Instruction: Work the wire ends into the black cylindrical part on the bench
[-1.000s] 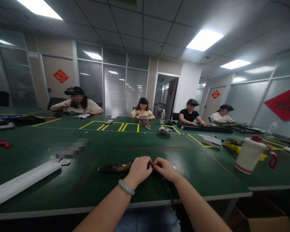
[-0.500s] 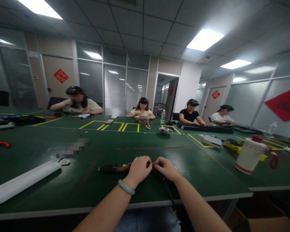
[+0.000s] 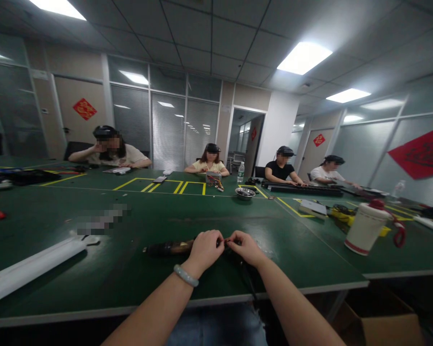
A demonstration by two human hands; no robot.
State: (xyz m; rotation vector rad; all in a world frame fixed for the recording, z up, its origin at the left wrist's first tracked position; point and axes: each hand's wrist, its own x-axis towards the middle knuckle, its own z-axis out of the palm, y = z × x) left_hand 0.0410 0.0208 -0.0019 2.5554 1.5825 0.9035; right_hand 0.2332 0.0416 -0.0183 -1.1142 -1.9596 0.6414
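A long dark rod-shaped tool point(image 3: 166, 248) with a brownish middle section lies across the green table in front of me, its narrow tip to the left. Over its right part is my left hand point(image 3: 207, 247), with thumb and fingertips pinched together. Facing it, my right hand point(image 3: 246, 247) pinches too, and both sets of fingertips nearly meet. A small dark piece shows between them, too small to name. My fingers hide the tool's right end. Below my right hand a black cord point(image 3: 248, 283) runs over the table's front edge.
A long white wrapped bundle point(image 3: 36, 271) lies at the left. Further back is a metal bowl point(image 3: 245, 193) of small parts. At the right stand a white jug with a red lid point(image 3: 366, 228) and a white box point(image 3: 313, 208). Several people sit along the far side.
The whole view has shifted slightly, so things appear a little further left. My hands keep pinching at the same spot by the tool, with only small finger movement.
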